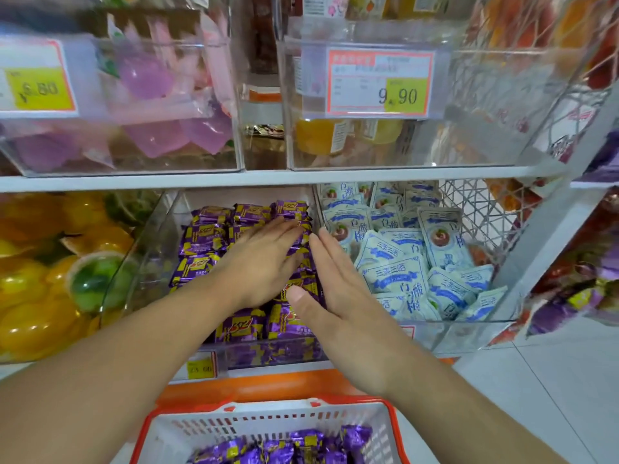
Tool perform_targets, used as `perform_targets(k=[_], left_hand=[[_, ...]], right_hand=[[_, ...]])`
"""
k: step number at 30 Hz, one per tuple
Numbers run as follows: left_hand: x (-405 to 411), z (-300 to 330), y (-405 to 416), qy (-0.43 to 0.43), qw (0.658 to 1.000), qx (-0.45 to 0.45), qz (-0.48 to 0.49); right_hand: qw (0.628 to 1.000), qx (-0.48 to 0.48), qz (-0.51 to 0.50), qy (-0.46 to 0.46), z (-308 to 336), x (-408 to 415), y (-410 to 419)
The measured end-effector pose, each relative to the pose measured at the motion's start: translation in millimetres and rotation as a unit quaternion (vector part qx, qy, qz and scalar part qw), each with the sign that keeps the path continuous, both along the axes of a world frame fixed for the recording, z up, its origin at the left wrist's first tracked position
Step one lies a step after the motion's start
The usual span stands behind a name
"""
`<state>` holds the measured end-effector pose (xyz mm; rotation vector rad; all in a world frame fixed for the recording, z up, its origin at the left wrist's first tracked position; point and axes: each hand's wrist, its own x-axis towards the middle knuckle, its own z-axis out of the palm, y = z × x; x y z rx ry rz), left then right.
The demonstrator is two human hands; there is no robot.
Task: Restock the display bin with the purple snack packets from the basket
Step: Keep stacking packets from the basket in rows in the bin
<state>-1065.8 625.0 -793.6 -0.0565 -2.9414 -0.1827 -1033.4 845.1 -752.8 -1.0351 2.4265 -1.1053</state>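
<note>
Both hands, left hand (264, 259) and right hand (338, 289), fingers straight and holding nothing, press purple packets (204, 239) inside the display bin (147, 249); hard pressing could crush them or spill them over the bin's front.

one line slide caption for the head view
Both hands press purple packets flat in the bin; more wait in the basket.

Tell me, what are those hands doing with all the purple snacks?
A person is filling a shop bin. Both hands are flat on the purple snack packets in the clear display bin, the left hand on top of them and the right hand against their right side, straightening the rows. Neither holds a packet. More purple packets wait below in the basket.
</note>
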Motion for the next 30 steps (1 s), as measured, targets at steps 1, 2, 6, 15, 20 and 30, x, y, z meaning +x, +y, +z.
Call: perform_targets(k=[1,2,6,15,20,30], left_hand=[[-1.9,-0.5,-1.5,-0.004,1.0,-0.005,-0.006],[-3.0,-1.7,-3.7,-0.011,1.0,-0.011,-0.009],[2.4,-1.6,-6.3,-0.051,0.999,-0.018,-0.01],[28.7,21.6,-6.2,0.003,0.999,0.052,0.003],[96.5,33.1,3.7,0.02,0.994,0.104,0.024],[266.7,-35.9,51.2,0.029,0.988,0.136,0.063]], right_hand=[[1.0,-0.001,-0.001,-0.002,0.2,0.7,0.2],[1.0,-0.003,-0.002,-0.004,0.4,1.4,0.1],[1.0,-0.008,-0.002,-0.003,-0.2,2.1,-1.3],[1.0,-0.015,-0.009,0.013,-5.0,-2.1,1.4],[0.997,-0.042,-0.04,0.048,0.7,3.1,7.5],[0.978,-0.028,0.012,0.206,-11.2,77.9,24.7]])
